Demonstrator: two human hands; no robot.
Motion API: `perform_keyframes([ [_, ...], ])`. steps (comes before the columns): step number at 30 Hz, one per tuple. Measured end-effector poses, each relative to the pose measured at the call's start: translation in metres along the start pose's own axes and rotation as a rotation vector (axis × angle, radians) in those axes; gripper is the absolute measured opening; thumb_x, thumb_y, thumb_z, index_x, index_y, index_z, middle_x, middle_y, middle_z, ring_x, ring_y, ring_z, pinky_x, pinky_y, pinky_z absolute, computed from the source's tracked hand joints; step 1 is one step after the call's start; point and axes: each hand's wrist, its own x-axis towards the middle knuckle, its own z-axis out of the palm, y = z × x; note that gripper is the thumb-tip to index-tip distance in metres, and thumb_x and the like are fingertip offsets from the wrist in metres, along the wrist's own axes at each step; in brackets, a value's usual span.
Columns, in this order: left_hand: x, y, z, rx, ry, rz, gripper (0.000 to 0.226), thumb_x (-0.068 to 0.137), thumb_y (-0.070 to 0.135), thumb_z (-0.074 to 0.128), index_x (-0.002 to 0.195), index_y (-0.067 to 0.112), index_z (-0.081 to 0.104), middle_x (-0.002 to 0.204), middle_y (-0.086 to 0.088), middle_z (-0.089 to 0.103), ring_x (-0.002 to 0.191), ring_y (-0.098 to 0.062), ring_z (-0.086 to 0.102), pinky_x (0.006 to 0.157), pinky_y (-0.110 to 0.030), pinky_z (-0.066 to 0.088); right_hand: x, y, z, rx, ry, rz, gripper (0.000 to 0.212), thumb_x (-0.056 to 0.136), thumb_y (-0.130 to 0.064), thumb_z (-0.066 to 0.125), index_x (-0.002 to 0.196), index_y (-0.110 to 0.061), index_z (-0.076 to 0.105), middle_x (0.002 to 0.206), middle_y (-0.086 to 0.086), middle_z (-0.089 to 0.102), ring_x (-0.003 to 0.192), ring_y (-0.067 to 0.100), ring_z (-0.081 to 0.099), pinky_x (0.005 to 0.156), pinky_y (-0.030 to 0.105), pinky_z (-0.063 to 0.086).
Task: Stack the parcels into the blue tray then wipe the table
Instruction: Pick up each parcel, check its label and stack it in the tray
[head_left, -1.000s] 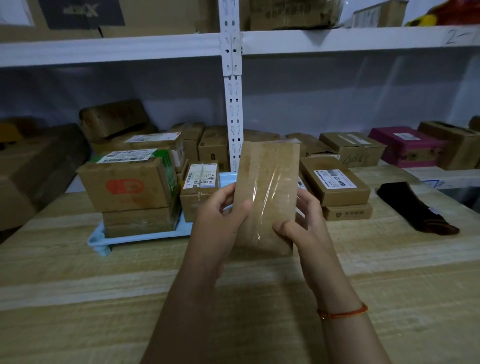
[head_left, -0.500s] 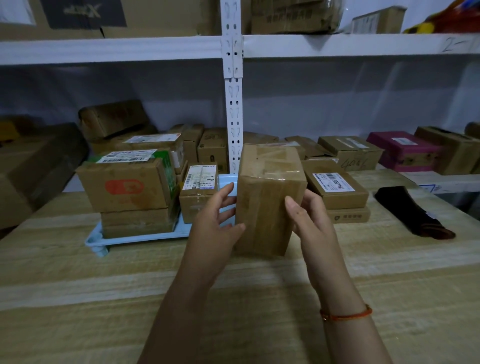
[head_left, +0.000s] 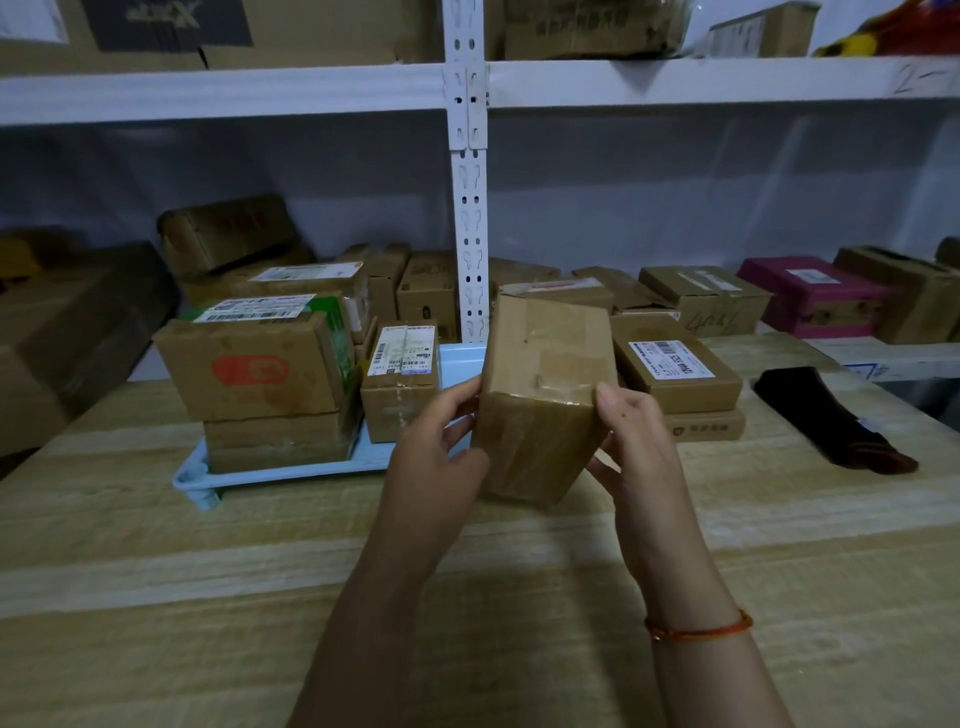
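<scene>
Two hands clamp one taped parcel (head_left: 540, 400) above the desk (head_left: 156, 571): left grip (head_left: 441, 457) on its left face, right grip (head_left: 636, 447) on its right. Its long axis runs away from the person, tilted. The blue tray (head_left: 291, 470), part-filled, lies just behind and left, nearer the left hand.

A parcel stockroom. White metal shelving (head_left: 470, 171) holds rows of labelled cardboard boxes (head_left: 706, 296). More taped parcels (head_left: 249, 369) sit on a wooden worktable (head_left: 156, 597) in front.
</scene>
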Motion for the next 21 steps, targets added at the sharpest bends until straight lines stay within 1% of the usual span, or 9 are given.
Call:
perform_keyframes([
  [2, -0.001, 0.004, 0.001, -0.049, 0.026, -0.041, 0.054, 0.088, -0.010, 0.047, 0.122, 0.029, 0.062, 0.113, 0.017, 0.066, 0.106, 0.008, 0.060, 0.087, -0.020, 0.054, 0.000, 0.001, -0.001, 0.000, -0.008, 0.005, 0.039, 0.068, -0.053, 0.062, 0.095, -0.025, 0.062, 0.113, 0.002, 0.067, 0.102, 0.013, 0.065, 0.082, 0.033, 0.050],
  [3, 0.000, 0.006, 0.000, -0.068, 0.029, -0.071, 0.051, 0.089, -0.008, 0.043, 0.120, 0.027, 0.064, 0.110, 0.017, 0.067, 0.102, 0.009, 0.061, 0.085, -0.019, 0.054, 0.000, 0.002, -0.002, 0.001, -0.012, 0.003, 0.040, 0.067, -0.053, 0.063, 0.096, -0.025, 0.062, 0.113, 0.002, 0.066, 0.104, 0.015, 0.064, 0.084, 0.034, 0.049],
  [5, -0.001, 0.006, -0.001, -0.086, 0.028, -0.096, 0.045, 0.092, -0.004, 0.041, 0.119, 0.023, 0.065, 0.115, 0.010, 0.067, 0.107, 0.002, 0.061, 0.090, -0.024, 0.051, 0.000, 0.002, -0.003, 0.003, -0.022, -0.009, 0.037, 0.069, -0.047, 0.061, 0.098, -0.024, 0.061, 0.113, 0.002, 0.066, 0.106, 0.016, 0.064, 0.084, 0.034, 0.049],
  [8, -0.005, 0.008, -0.001, -0.034, 0.014, -0.023, 0.029, 0.098, 0.004, 0.044, 0.116, 0.018, 0.062, 0.119, 0.003, 0.063, 0.113, -0.008, 0.058, 0.093, -0.028, 0.051, -0.001, 0.002, -0.005, 0.009, -0.059, -0.039, 0.034, 0.071, -0.037, 0.059, 0.102, -0.023, 0.061, 0.111, -0.001, 0.068, 0.102, 0.012, 0.065, 0.081, 0.029, 0.047],
  [10, -0.007, 0.008, -0.002, -0.024, 0.010, 0.005, 0.020, 0.099, 0.013, 0.048, 0.109, 0.023, 0.061, 0.108, 0.012, 0.064, 0.105, -0.003, 0.060, 0.087, -0.021, 0.052, -0.003, 0.001, -0.005, 0.001, -0.100, -0.057, 0.037, 0.072, -0.034, 0.059, 0.107, -0.023, 0.059, 0.109, -0.005, 0.069, 0.100, 0.008, 0.066, 0.078, 0.024, 0.049],
  [12, -0.009, 0.011, -0.001, -0.091, 0.015, -0.022, 0.011, 0.093, 0.032, 0.053, 0.099, 0.028, 0.061, 0.093, 0.019, 0.067, 0.090, 0.005, 0.063, 0.080, -0.019, 0.052, -0.005, -0.001, -0.006, -0.011, -0.125, -0.083, 0.040, 0.073, -0.031, 0.058, 0.112, -0.021, 0.058, 0.110, -0.006, 0.068, 0.100, 0.006, 0.065, 0.075, 0.021, 0.051],
  [15, -0.009, 0.011, 0.001, -0.170, 0.040, -0.068, 0.049, 0.068, 0.050, 0.061, 0.105, 0.018, 0.063, 0.098, 0.007, 0.070, 0.092, -0.007, 0.067, 0.077, -0.025, 0.055, -0.007, -0.002, -0.008, -0.017, -0.149, -0.116, 0.046, 0.071, -0.029, 0.057, 0.116, -0.019, 0.055, 0.116, -0.005, 0.064, 0.105, 0.009, 0.063, 0.079, 0.026, 0.052],
  [17, -0.010, 0.012, 0.002, -0.181, 0.050, -0.068, 0.054, 0.068, 0.043, 0.066, 0.115, 0.017, 0.059, 0.109, 0.000, 0.069, 0.097, -0.010, 0.068, 0.079, -0.026, 0.056, -0.007, -0.002, -0.009, -0.018, -0.160, -0.126, 0.049, 0.068, -0.027, 0.058, 0.116, -0.018, 0.054, 0.116, -0.003, 0.063, 0.106, 0.011, 0.062, 0.078, 0.027, 0.052],
  [21, -0.010, 0.010, 0.002, -0.201, 0.040, -0.066, 0.057, 0.081, 0.022, 0.071, 0.133, 0.021, 0.050, 0.122, 0.001, 0.065, 0.111, -0.011, 0.063, 0.096, -0.038, 0.052, -0.007, 0.002, -0.009, 0.031, -0.153, -0.151, 0.064, 0.054, -0.032, 0.061, 0.116, -0.018, 0.055, 0.115, 0.002, 0.065, 0.102, 0.014, 0.064, 0.069, 0.021, 0.052],
])
